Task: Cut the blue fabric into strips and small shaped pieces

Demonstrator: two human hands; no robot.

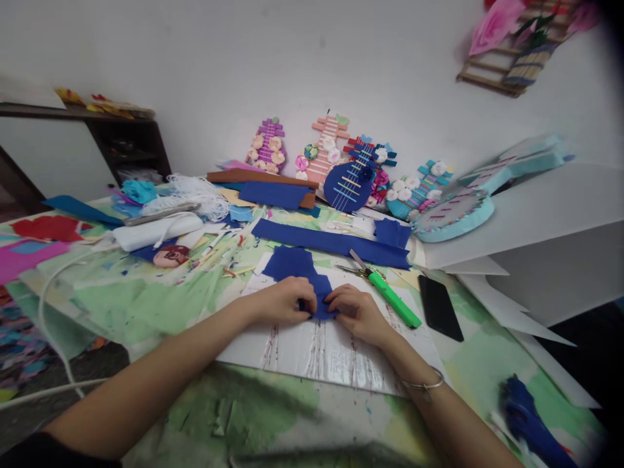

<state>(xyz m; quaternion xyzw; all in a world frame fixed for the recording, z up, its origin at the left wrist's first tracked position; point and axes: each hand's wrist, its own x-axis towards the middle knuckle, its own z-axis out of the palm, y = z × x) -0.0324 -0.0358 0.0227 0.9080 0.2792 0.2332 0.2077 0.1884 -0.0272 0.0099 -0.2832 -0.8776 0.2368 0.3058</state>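
Observation:
A dark blue piece of felt-like sheet (pixel 295 263) with an irregular outline lies over a white board (pixel 297 351). My left hand (pixel 287 300) is closed on its near left edge, fingers curled and pressed together. From the other side my right hand (pixel 358 313) pinches the same piece between thumb and fingers. The two sets of fingertips are close together at the near end of the sheet. Right of my right hand lies a green utility knife (pixel 394 298) with its blade out, partly over a pair of scissors (pixel 358 270).
A long blue strip (pixel 331 242) lies behind the board. A black phone (pixel 440 308) is at the right, near white boards (pixel 526 221). Several decorated instrument-shaped crafts (pixel 348 185) lean on the wall. White yarn (pixel 195 195) and a white cable (pixel 46 312) are at the left.

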